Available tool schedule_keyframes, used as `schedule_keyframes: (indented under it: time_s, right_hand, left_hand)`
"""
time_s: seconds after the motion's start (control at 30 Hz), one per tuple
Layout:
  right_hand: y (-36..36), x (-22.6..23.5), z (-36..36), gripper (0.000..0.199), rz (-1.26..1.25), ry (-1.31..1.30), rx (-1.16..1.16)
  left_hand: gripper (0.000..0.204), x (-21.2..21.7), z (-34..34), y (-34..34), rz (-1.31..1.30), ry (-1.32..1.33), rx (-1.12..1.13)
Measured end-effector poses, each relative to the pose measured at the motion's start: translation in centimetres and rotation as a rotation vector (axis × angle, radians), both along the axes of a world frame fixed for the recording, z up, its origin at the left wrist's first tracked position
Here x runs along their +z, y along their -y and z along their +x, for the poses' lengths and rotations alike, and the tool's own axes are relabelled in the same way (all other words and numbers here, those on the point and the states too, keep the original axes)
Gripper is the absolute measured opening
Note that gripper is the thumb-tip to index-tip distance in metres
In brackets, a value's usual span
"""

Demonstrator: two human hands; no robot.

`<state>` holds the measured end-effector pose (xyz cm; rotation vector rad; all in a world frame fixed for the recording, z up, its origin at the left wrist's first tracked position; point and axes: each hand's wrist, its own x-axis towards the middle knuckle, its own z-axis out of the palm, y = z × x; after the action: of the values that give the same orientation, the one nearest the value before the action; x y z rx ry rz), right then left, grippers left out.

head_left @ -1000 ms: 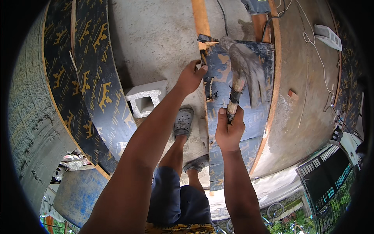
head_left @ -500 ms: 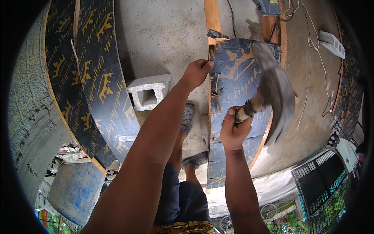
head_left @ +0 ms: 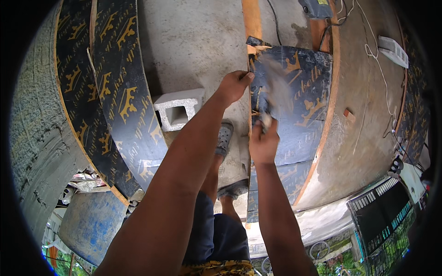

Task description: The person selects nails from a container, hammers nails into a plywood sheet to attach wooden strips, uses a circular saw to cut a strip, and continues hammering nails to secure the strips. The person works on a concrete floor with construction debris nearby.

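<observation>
A black-faced plywood panel (head_left: 311,131) with gold print and bare wooden edges lies right of centre. At its left edge, my left hand (head_left: 234,86) is closed, thumb and fingers pinching the rim; whether a small piece sits between them is hidden. My right hand (head_left: 264,145) grips the handle of a hammer (head_left: 276,87), low over the panel's left part. The hammer's head is smeared by motion, a short way right of my left hand. Splintered wood shows along the edge below my left fingers.
A hollow concrete block (head_left: 178,110) stands left of my feet. Long printed plywood strips (head_left: 122,92) lean at the left. A wooden beam (head_left: 252,20) runs beyond the panel, beside a grey power-tool case (head_left: 316,8) and cables. Another block (head_left: 392,51) lies far right.
My right hand has moved left and a little up, swinging the hammer from the panel's right side to near its left edge. My left hand has stayed at the rim.
</observation>
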<state>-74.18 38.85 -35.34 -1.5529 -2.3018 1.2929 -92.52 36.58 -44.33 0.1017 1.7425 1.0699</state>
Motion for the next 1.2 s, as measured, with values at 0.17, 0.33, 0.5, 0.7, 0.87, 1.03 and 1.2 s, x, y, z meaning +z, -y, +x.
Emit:
schedule_keyframes:
  time_s: [0.17, 0.33, 0.5, 0.7, 0.87, 1.03, 1.2]
  right_hand:
    - [-0.5, 2.1, -1.0, 0.024, 0.009, -0.143, -0.012]
    - [-0.1, 0.1, -0.6, 0.025, -0.033, 0.148, 0.053]
    - [0.0, 1.2, -0.2, 0.024, -0.010, -0.159, -0.145]
    - [-1.6, 2.4, -0.4, 0.022, -0.155, 0.039, -0.054]
    - [4.1, 7.5, 10.5, 0.021, -0.214, -0.165, -0.257]
    - [12.2, 11.8, 27.0, 0.022, -0.268, 0.243, -0.178]
    - [20.7, 13.5, 51.9, 0.023, -0.282, 0.450, -0.050]
  left_hand:
    - [0.058, 0.4, -1.0, 0.5, -0.041, 0.057, -0.027]
    - [0.058, -0.2, 0.1, 0.6, -0.004, 0.012, 0.048]
    - [0.058, 0.2, -0.6, 0.2, -0.034, 0.040, 0.009]
    - [0.060, 0.2, -0.5, 0.6, -0.067, -0.025, -0.019]
    - [0.047, 2.3, 1.5, 1.9, -0.214, -0.323, -0.079]
    - [0.037, 1.4, 4.3, 18.7, 0.090, 0.154, 0.128]
    - [0.034, 8.7, 16.3, 26.1, -0.272, 0.046, -0.010]
